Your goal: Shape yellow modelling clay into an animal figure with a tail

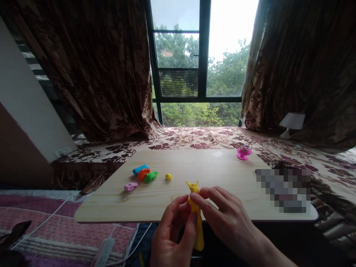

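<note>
A long yellow modelling-clay figure [200, 237] stands upright between my hands at the table's near edge. Its top flares out into small points, and its lower end widens. My left hand [172, 231] grips the figure from the left, thumb along its middle and fingers curled behind. From the right, my right hand [226, 211] pinches the upper part just below the flared top. Fingers cover much of the figure's middle. Beyond them lie a small yellow clay lump [168, 177], a green clay lump [151, 177], an orange one [143, 174], a blue one [139, 170] and a pale pink one [130, 187].
The light wooden table [111, 207] has a bright pink clay piece [243, 153] at its far right corner. A pixelated patch [286, 191] hides the right side. Beyond are a lamp [292, 121] and window. A power strip [104, 252] with cables lies lower left.
</note>
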`<action>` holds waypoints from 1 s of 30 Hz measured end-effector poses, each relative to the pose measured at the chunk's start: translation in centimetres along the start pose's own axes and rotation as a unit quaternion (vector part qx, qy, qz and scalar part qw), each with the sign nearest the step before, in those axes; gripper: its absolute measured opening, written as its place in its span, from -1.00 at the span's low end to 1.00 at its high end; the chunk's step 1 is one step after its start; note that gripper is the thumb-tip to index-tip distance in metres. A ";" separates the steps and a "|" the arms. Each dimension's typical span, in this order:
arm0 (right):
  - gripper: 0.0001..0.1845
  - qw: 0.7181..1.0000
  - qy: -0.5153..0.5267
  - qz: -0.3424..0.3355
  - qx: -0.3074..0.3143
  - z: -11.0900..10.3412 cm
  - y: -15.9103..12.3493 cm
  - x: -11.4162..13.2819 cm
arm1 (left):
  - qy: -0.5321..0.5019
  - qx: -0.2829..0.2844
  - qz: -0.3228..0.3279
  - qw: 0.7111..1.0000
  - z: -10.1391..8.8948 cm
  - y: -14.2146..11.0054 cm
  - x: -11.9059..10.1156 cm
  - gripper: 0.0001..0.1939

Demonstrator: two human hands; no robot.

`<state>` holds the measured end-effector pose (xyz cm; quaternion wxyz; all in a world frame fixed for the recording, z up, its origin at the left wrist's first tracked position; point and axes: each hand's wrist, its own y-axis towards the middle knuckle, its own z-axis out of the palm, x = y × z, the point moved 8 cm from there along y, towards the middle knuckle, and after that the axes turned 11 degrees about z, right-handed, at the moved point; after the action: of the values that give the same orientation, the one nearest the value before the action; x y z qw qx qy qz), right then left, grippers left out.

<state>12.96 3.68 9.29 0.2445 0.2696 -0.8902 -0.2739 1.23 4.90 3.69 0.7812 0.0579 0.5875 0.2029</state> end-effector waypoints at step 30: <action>-0.44 0.955 0.259 0.103 -0.098 0.5 -1.7 -0.2 | 0.009 -0.048 -0.046 0.998 -0.4 -0.8 -0.6 -0.62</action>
<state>13.38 2.74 7.81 0.5191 0.2133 -0.7877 -0.2541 0.91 3.89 3.85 0.7864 -0.0085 0.5861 0.1951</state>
